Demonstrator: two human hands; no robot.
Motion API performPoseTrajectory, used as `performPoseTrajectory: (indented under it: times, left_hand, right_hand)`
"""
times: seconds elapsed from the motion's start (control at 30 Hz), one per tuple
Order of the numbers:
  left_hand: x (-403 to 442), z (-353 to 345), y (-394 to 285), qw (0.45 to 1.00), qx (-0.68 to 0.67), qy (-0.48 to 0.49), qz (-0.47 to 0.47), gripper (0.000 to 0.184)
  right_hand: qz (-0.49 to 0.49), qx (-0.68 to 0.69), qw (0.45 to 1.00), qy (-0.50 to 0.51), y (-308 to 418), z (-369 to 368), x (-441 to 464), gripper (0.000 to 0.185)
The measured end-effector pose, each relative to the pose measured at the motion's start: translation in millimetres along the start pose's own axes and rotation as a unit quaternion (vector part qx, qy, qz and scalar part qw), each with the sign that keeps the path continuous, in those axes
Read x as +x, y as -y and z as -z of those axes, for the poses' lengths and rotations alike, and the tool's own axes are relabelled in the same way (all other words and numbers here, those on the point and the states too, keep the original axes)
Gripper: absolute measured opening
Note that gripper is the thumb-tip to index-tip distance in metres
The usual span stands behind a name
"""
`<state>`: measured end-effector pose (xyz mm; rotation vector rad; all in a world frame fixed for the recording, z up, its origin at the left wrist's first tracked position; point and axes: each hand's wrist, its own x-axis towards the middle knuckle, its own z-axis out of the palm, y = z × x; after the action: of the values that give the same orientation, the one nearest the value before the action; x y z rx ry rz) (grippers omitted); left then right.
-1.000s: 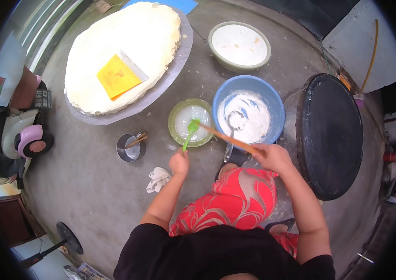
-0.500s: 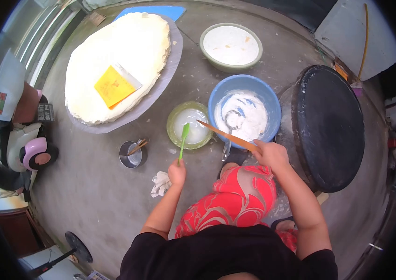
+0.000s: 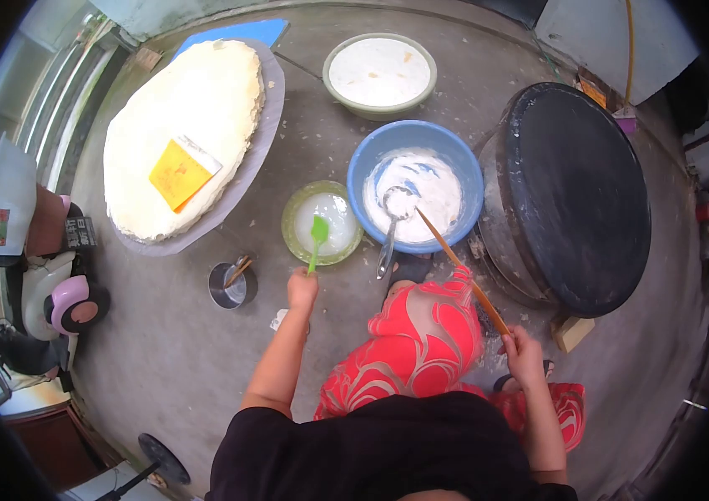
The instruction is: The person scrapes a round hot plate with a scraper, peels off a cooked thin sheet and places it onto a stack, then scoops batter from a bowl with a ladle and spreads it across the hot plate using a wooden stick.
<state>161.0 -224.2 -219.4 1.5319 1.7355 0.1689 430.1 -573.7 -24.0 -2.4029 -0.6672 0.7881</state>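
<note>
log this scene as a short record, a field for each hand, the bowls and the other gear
left hand: grips green spatula, head over green bowl
right hand: grips wooden stick, far tip at blue bowl
green bowl: whitish liquid
blue bowl: white contents, metal ladle with handle over rim
far bowl: nearly full of white contents
metal cup: thin sticks leaning inside
black disc: right of blue bowl
pale round mass: yellow piece on top

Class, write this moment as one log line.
left hand: holds green spatula over green bowl | right hand: holds wooden stick, tip at blue basin
</note>
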Motion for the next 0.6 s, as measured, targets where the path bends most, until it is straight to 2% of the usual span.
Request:
performPoseTrajectory:
  times: [0.03,0.1,0.17,0.23,0.27,0.3,0.4,0.43,0.5,0.53,0.6]
  left_hand:
    - [-12,11,-19,1.0,0.003,-0.001,-0.003,0.024]
    - [-41,41,-64,0.979,0.08,-0.082,-0.171,0.024]
    - [-48,50,-95,0.972,0.108,-0.077,-0.195,0.024]
    - [-40,52,-118,0.941,0.189,-0.062,-0.274,0.023]
    - [-29,47,-126,0.897,0.216,-0.086,-0.376,0.02]
    - [-25,44,-145,0.893,0.217,-0.083,-0.385,0.02]
    - [-11,25,-205,0.782,0.368,-0.042,-0.501,0.017]
    - [-5,14,-226,0.776,0.368,-0.044,-0.51,0.017]
    - [3,-13,-264,0.666,0.47,-0.012,-0.58,0.012]
    - [9,-29,-281,0.66,0.471,-0.01,-0.586,0.012]
    - [20,-65,-312,0.51,0.493,0.01,-0.704,0.012]
  right_hand:
    - [-0.011,0.029,0.999,-0.01,-5,-2,-6,0.009]
    - [-0.016,0.01,1.0,-0.007,-17,-3,-13,0.01]
    - [-0.004,-0.092,0.996,-0.006,-30,-8,-14,0.015]
    - [-0.002,-0.129,0.992,-0.009,-31,-13,-7,0.016]
    - [0.005,-0.171,0.985,-0.009,-29,-14,-2,0.017]
    - [-0.001,-0.166,0.986,-0.016,-25,-14,2,0.017]
    - [0.009,-0.127,0.992,-0.023,-18,-16,13,0.019]
    - [0.002,-0.138,0.99,-0.026,-17,-15,15,0.019]
    - [-0.011,-0.145,0.989,-0.032,-21,-15,20,0.019]
    - [-0.015,-0.147,0.989,-0.03,-25,-16,22,0.019]
    - [-0.026,-0.146,0.989,-0.03,-32,-17,26,0.019]
